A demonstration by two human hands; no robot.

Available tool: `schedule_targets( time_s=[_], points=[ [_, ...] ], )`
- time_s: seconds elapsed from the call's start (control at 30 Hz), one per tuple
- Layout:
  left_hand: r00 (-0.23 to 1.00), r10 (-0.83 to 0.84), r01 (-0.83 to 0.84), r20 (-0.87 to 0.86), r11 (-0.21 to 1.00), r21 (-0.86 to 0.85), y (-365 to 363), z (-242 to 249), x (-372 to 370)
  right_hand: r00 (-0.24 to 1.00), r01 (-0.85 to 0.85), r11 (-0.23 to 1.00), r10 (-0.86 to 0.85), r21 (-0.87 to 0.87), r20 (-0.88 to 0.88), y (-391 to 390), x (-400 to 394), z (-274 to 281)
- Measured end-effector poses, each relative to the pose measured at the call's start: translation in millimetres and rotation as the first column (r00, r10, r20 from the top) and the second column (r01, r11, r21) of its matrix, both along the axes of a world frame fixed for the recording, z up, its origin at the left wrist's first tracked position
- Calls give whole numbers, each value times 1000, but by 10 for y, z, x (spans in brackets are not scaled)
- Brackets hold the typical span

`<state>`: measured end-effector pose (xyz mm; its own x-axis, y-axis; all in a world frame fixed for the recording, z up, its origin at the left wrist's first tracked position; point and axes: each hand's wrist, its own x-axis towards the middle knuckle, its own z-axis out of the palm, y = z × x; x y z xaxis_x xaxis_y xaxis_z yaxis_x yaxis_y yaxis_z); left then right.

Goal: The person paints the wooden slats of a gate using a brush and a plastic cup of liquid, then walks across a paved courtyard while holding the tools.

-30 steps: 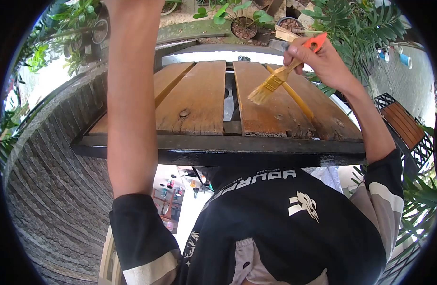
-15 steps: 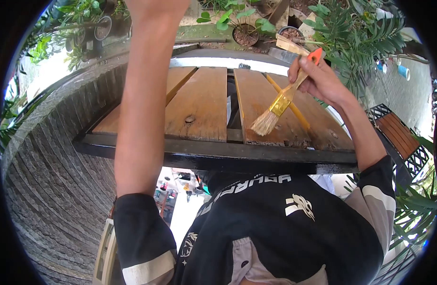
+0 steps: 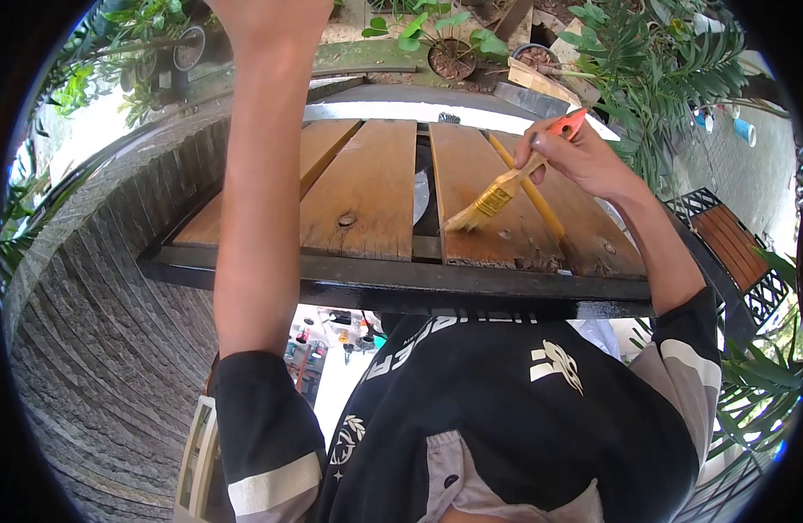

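My right hand [image 3: 576, 157] is closed around the wooden handle of a paintbrush [image 3: 493, 199] with an orange-red handle end and a yellow metal band. The bristles press, slightly bent, against a brown wooden slat [image 3: 484, 166] near its front end. My left arm reaches forward over the left slats; only the base of my left hand [image 3: 272, 19] shows at the top edge, with its fingers cut off from view. Beneath the slats runs a black frame bar [image 3: 401, 277] with a glossy front face. Another slat [image 3: 362, 187] with a dark knot lies left of the gap.
A curved, rough stone-textured wall [image 3: 96, 288] borders the left side. Behind the slats are a potted plant [image 3: 451, 59] and pieces of wood [image 3: 541, 84]. A smaller slatted bench or table [image 3: 731, 244] stands at the right. Small bottles and tools show below the frame.
My right hand has brought the paintbrush down and left, so its bristles now touch the slat. My left arm has shifted slightly left at the top.
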<state>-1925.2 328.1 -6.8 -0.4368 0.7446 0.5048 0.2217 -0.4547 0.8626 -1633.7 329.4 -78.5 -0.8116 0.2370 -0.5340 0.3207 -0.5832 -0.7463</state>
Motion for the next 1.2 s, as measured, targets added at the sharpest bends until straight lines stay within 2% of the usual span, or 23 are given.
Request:
schedule_targets(
  time_s=[0.07, 0.1, 0.13, 0.17, 0.2, 0.23, 0.3, 0.37, 0.43, 0.5, 0.53, 0.57, 0.6, 0.63, 0.7, 0.73, 0.83, 0.9, 0.97, 1.03, 1.13, 1.17, 1.2],
  points=[
    [977, 41, -44, 210, 999, 8, 31, 34, 28, 997, 67, 993, -70, -93, -38, 7, 7, -20],
    [978, 36, -38, 206, 999, 8, 52, 31, 56, 988, 125, 973, -139, -193, -61, -8, 12, -36],
    [979, 152, -149, 136, 988, -36, 65, 22, 94, 988, 130, 972, -145, -197, -61, -25, 12, -56],
    [962, 265, -261, 60, 963, -70, 72, 18, 115, 999, 26, 996, -24, -90, 29, -37, 3, -80],
    [963, 262, -258, 60, 963, -73, 61, 28, 109, 987, -91, 996, 89, 6, 132, -49, -8, -97],
    [974, 221, -216, 38, 969, -116, 39, 47, 89, 987, -90, 996, 88, 5, 133, -60, -23, -103],
    [984, 180, -175, 18, 972, -159, 16, 41, 55, 946, -319, 827, 246, 463, 213, -77, -57, -116],
    [992, -35, 25, 125, 996, 81, 0, -20, 33, 943, -328, 813, 247, 482, 225, -106, -26, -211],
    [995, 17, -20, 102, 999, 27, 17, -16, 30, 937, -344, 793, 254, 503, 241, -141, -15, -227],
    [994, 73, -71, 79, 997, -19, 52, -34, 39, 957, -263, 937, 224, 229, 184, -170, -39, -164],
    [984, 167, -167, 56, 986, -2, 78, -59, 61, 954, -273, 932, 231, 239, 190, -131, -30, -171],
    [964, 263, -264, 36, 964, 15, 89, -75, 64, 974, -184, 970, 159, 158, 163, -67, -11, -200],
    [978, 189, -188, 93, 982, -15, 74, -24, 63, 986, -95, 993, 84, 73, 142, -21, 6, -216],
    [974, 203, -203, 98, 979, -4, 64, 8, 54, 985, -111, 990, 98, 85, 145, -1, 18, -221],
    [962, 274, -273, -8, 957, -92, 13, 29, 31, 985, 159, 977, -146, -146, 97, 38, 19, -245],
    [948, 300, -301, -107, 954, 3, 58, -40, -55, 987, 143, 980, -131, -136, 94, 70, -3, -253],
    [957, 281, -283, -70, 959, -8, 41, -14, -101, 974, 219, 944, -198, -246, 105, 132, -41, -300],
    [961, 277, -277, -15, 960, -38, -8, 80, -55, 978, 200, 950, -179, -238, 105, 270, -141, -413],
    [961, 274, -271, 32, 959, -79, 9, 102, -34, 993, 76, 879, -109, -472, -45, 385, -256, -489],
    [957, 268, -258, 110, 962, -93, 36, 74, -39, 996, -3, 878, -43, -478, -84, 376, -363, -591],
    [945, 307, -296, 111, 949, -108, 43, 109, -28, 965, -261, 871, 230, -416, -123, 296, -480, -841],
    [946, 306, -294, 108, 949, -118, 29, 94, -32, 966, -259, 867, 227, -426, -125, 270, -499, -987],
    [966, 196, -190, 171, 980, -50, -13, 75, -48, 943, -331, 861, 310, -386, -118, 222, -513, -1140]
  ],
)
